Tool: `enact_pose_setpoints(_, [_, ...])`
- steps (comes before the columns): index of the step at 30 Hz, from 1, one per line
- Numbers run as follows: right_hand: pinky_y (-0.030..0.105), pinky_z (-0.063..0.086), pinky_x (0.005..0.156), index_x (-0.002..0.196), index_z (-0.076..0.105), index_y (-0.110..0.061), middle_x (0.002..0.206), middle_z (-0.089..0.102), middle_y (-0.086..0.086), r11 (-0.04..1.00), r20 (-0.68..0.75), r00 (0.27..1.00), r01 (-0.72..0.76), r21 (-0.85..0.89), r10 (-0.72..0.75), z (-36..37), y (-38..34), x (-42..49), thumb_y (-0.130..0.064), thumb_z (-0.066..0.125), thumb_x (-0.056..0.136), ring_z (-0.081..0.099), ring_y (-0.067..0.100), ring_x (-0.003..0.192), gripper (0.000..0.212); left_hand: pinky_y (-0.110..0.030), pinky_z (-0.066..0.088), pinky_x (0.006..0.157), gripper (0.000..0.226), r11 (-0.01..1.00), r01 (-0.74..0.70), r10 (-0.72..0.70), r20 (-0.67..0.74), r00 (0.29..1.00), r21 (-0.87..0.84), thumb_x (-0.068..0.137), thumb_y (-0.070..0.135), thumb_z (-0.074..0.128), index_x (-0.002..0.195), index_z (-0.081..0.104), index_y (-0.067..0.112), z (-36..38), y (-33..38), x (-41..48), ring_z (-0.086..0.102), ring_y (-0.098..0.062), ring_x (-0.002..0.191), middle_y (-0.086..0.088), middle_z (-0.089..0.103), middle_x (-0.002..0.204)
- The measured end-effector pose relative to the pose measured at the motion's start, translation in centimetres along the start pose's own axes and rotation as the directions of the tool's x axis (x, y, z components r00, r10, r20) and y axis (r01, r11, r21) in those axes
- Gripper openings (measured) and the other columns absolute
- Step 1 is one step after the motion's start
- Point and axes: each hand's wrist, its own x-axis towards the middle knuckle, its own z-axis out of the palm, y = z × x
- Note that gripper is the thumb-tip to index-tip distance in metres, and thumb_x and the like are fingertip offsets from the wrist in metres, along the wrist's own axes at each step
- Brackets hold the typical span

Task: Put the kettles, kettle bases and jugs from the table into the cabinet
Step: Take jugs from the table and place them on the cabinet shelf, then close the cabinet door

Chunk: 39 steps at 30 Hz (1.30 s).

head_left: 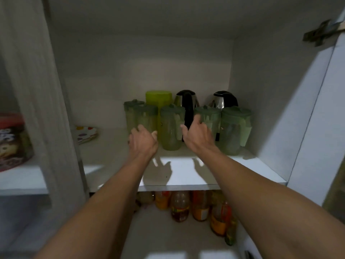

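Several clear jugs with green lids stand in a row on the cabinet shelf (pixel 186 176): one at the left (pixel 143 116), one in the middle (pixel 170 128), one to its right (pixel 210 116) and one at the far right (pixel 233 129). Behind them are a lime-green jug (pixel 158 99) and two steel kettles with black handles (pixel 186 103) (pixel 225 100). My left hand (pixel 143 141) is in front of the left jug, fingers spread. My right hand (pixel 196 133) reaches between the middle jug and the one to its right, fingers apart, holding nothing.
A spotted plate (pixel 86 134) lies at the shelf's left. Several bottles (pixel 199 204) stand on the lower shelf. The open cabinet door (pixel 317 116) is at the right, with a hinge (pixel 321 33) above. A colourful box (pixel 13 141) sits in the left compartment.
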Motion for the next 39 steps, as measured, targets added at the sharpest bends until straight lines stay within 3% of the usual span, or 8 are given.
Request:
enact_pose_setpoints(2, [0.043,0.043,0.082,0.141,0.031,-0.008,0.138,0.044,0.024,0.998,0.044,0.999,0.034,-0.044,-0.032,-0.5,0.3,-1.9,-0.047,0.041,0.101,0.052,0.043,0.118,0.057,-0.052,0.032,0.109,0.054,0.991,-0.071,0.074,-0.022,0.997,0.117,0.098,0.041,0.044,0.136,0.038,0.004,-0.8,0.1,-2.6,0.037,-0.036,0.131,-0.022,0.039,0.141])
enact_pose_setpoints(6, [0.057,0.025,0.115,0.154,0.019,-0.015,0.165,0.003,0.015,0.983,0.158,0.982,0.128,-0.132,-0.106,-1.6,0.7,-6.5,-0.052,0.035,0.101,0.014,0.042,0.148,0.067,-0.060,0.014,0.113,0.063,0.954,-0.156,0.157,0.017,0.987,0.257,0.098,0.044,0.040,0.148,0.024,0.009,-3.2,-0.5,-7.6,0.013,-0.033,0.146,-0.015,0.018,0.157])
enact_pose_setpoints(12, [0.062,0.014,0.117,0.157,0.014,-0.023,0.166,-0.003,0.008,0.959,0.169,0.980,0.147,-0.242,-0.107,-5.7,0.4,-14.2,-0.059,0.028,0.100,0.001,0.040,0.151,0.069,-0.064,0.010,0.112,0.070,0.899,-0.282,0.266,0.092,0.959,0.336,0.097,0.051,0.036,0.151,0.017,0.010,-8.7,-1.1,-14.3,0.007,-0.028,0.148,-0.009,0.013,0.160])
enact_pose_setpoints(18, [0.064,0.007,0.116,0.158,0.009,-0.023,0.166,-0.005,0.006,0.954,0.038,0.999,-0.005,-0.300,0.017,-11.9,0.0,-24.9,-0.059,0.023,0.100,-0.004,0.035,0.152,0.070,-0.063,0.005,0.113,0.071,0.884,-0.420,0.391,0.168,0.905,0.205,0.099,0.051,0.032,0.153,0.011,0.010,-13.4,-0.5,-23.3,0.002,-0.026,0.149,-0.007,0.007,0.162])
enact_pose_setpoints(24, [0.066,0.009,0.116,0.158,0.008,-0.022,0.167,-0.002,0.005,0.872,-0.026,0.978,-0.198,-0.447,0.209,-20.1,1.7,-38.7,-0.059,0.023,0.100,-0.001,0.037,0.151,0.070,-0.065,0.010,0.113,0.070,0.820,-0.565,0.508,0.337,0.793,0.093,0.099,0.052,0.030,0.153,0.011,0.010,-15.8,1.2,-34.0,0.006,-0.029,0.148,-0.009,0.009,0.161])
enact_pose_setpoints(29, [0.064,0.009,0.117,0.157,0.012,-0.022,0.166,0.002,0.007,0.792,-0.206,0.925,-0.380,-0.478,0.320,-30.3,2.9,-46.1,-0.057,0.027,0.100,0.001,0.037,0.151,0.068,-0.064,0.007,0.115,0.074,0.759,-0.642,0.629,0.380,0.678,-0.110,0.098,0.055,0.029,0.153,0.006,0.011,-17.7,7.7,-43.1,0.003,-0.028,0.149,-0.009,0.004,0.162])
enact_pose_setpoints(33, [0.062,0.010,0.116,0.156,0.015,-0.022,0.166,0.004,0.008,0.727,-0.328,0.875,-0.480,-0.491,0.356,-37.6,4.6,-51.2,-0.055,0.028,0.101,0.003,0.039,0.151,0.066,-0.064,0.015,0.113,0.070,0.661,-0.705,0.746,0.325,0.581,-0.257,0.097,0.054,0.035,0.149,0.022,0.009,-17.8,13.0,-50.3,0.022,-0.030,0.144,-0.012,0.023,0.156])
enact_pose_setpoints(39, [0.063,0.016,0.115,0.154,0.019,-0.027,0.166,0.009,0.006,0.620,-0.467,0.784,-0.615,-0.487,0.409,-46.4,8.9,-56.7,-0.055,0.030,0.101,0.009,0.040,0.150,0.061,-0.060,0.013,0.113,0.073,0.616,-0.678,0.788,0.327,0.522,-0.401,0.095,0.053,0.042,0.149,0.022,0.008,-17.8,21.6,-60.3,0.024,-0.029,0.144,-0.011,0.026,0.156])
